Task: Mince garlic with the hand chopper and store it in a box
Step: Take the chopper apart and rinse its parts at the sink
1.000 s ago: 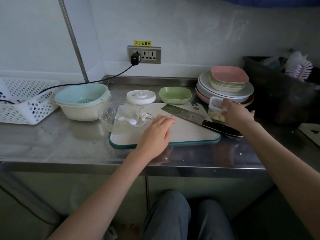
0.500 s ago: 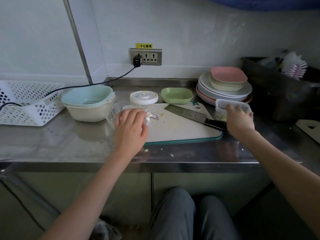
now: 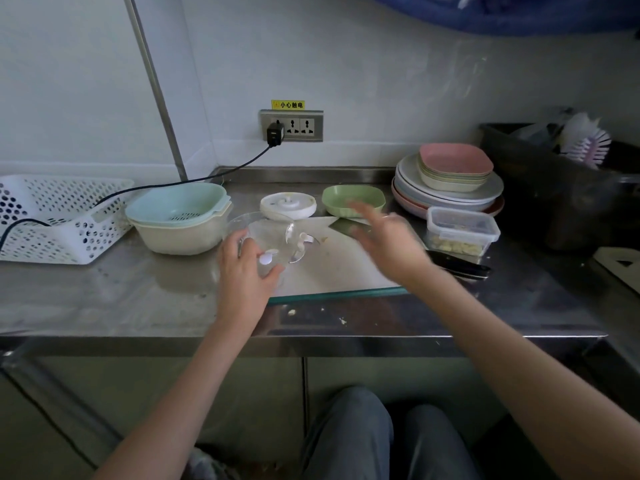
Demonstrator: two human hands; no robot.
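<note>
Where the steel counter runs from the left wall to a dark bin on the right, one white perforated basket sits at the far left, then one pale blue colander nested in a cream bowl, with bare steel along the front edge. One white cutting board with a teal rim lies in the middle, its near edge short of the counter's lip. At the back right stands one stack of plates topped by pink and cream dishes, with one green dish beside it. One clear lidded box, pale garlic pieces inside, rests just in front of the plates, one dark knife handle near it. One white chopper lid lies behind the clear chopper bowl, which the left hand grips by its near rim, fingers curled around it. One blade piece stands beside the bowl. Blurred, the right hand hovers over the board, fingers spread and holding nothing.
</note>
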